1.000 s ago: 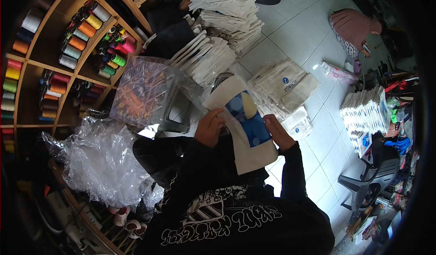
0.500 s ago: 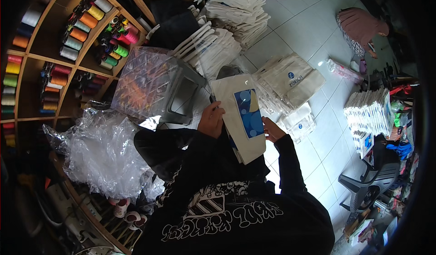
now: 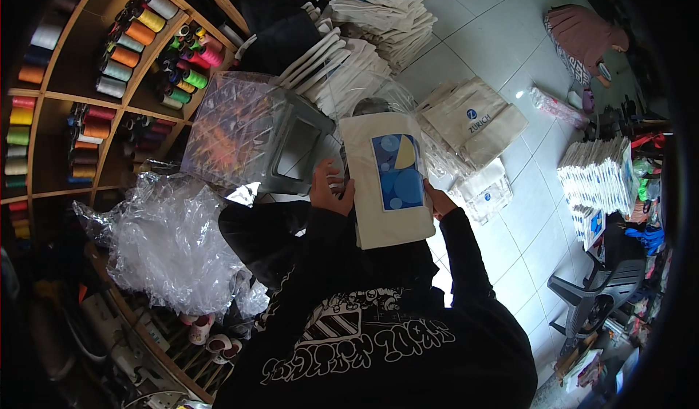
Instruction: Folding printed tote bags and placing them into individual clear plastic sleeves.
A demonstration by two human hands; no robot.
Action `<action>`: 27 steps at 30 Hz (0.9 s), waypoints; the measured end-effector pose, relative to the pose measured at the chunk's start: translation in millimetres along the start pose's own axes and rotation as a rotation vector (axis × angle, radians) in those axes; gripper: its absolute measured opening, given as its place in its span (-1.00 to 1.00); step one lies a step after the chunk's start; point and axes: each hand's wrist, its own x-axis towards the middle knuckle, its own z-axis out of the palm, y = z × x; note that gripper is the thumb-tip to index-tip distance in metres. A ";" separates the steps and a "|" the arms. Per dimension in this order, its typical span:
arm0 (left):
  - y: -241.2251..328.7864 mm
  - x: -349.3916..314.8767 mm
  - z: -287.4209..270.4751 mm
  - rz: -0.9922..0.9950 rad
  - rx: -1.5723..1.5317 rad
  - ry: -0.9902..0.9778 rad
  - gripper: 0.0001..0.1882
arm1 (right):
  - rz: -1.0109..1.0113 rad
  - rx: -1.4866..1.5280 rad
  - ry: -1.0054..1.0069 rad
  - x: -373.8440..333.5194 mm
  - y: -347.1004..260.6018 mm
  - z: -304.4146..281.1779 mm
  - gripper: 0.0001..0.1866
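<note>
A folded cream cloth bag (image 3: 364, 220) with a blue patterned panel lies flat in front of me, above my lap. My right hand (image 3: 440, 202) grips its right edge, with the fingers hidden beneath the cloth. At the opposite edge is my left hand (image 3: 331, 189); its fingers are spread apart, and the thumb touches or nearly touches the cloth. Clear plastic (image 3: 393, 92) shows just past the bag's far end. More cream bags (image 3: 502, 125) in clear wrapping lie on the floor to the far right of it.
A grey plastic stool (image 3: 302, 132) with an orange-purple sheet of plastic stands to the left. Crumpled clear plastic bags (image 3: 164, 245) pile up nearer. Thread shelves (image 3: 44, 89) line the left side. Stacked cloth bags (image 3: 593, 176) and a dark chair (image 3: 604, 292) are at right; a person (image 3: 586, 30) bends at far right.
The cloth bag has turned to lie straighter and more squarely toward me. My left hand has shifted slightly left and its fingers have spread. My right hand still holds the right edge.
</note>
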 end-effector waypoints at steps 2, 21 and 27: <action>-0.7 -0.9 1.3 0.003 0.017 0.008 -0.48 | -0.038 -0.407 0.163 -1.7 -3.7 3.2 -0.34; -28.1 -1.6 22.0 -0.350 -0.148 -0.113 -0.73 | -0.286 -0.503 0.173 -29.6 -8.7 7.8 -0.23; -42.8 5.8 36.8 -0.330 -0.101 -0.067 -0.73 | -0.312 -0.508 0.183 -32.8 -14.9 11.4 -0.22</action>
